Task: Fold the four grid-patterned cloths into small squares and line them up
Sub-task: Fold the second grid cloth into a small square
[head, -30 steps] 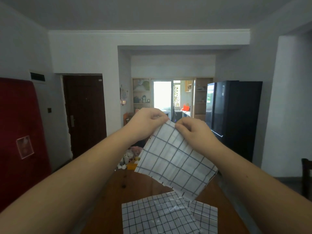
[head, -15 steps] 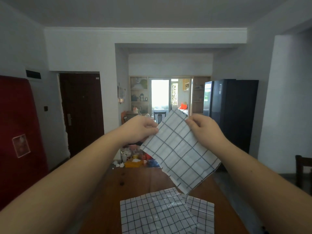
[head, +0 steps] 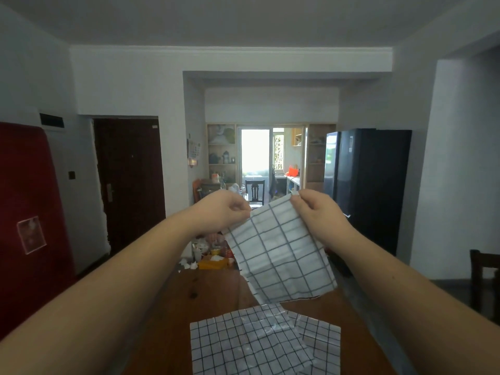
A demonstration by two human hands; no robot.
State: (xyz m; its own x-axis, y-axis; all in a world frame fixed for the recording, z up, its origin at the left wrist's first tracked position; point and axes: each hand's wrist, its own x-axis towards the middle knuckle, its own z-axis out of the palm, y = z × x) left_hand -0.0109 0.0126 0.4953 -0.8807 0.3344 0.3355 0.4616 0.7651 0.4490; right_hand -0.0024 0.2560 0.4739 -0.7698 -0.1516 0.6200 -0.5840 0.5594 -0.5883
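Left hand: my left hand is up in front of me, its fingers curled in and pinching the upper left edge of the held cloth.
Right hand: my right hand pinches the top corner of the same cloth between thumb and fingertips, the other fingers curled behind it.
Gap between hands: narrow, with a short stretch of the cloth's top edge running between my two grips.
Held cloth: white with a wide dark grid, it hangs in the air tilted to one side. Its lower edge is ragged and sits above the cloths on the table; I cannot tell whether it touches them.
Top cloth on table: the creased cloth has a finer grid and lies spread flat near me.
Second cloth on table: the lower cloth shows at the right, partly under the creased one.
Table: the wooden table is brown and runs away from me.
Far end of table: small clutter around a yellow box.
Room: a dark door on the left, a black fridge on the right.
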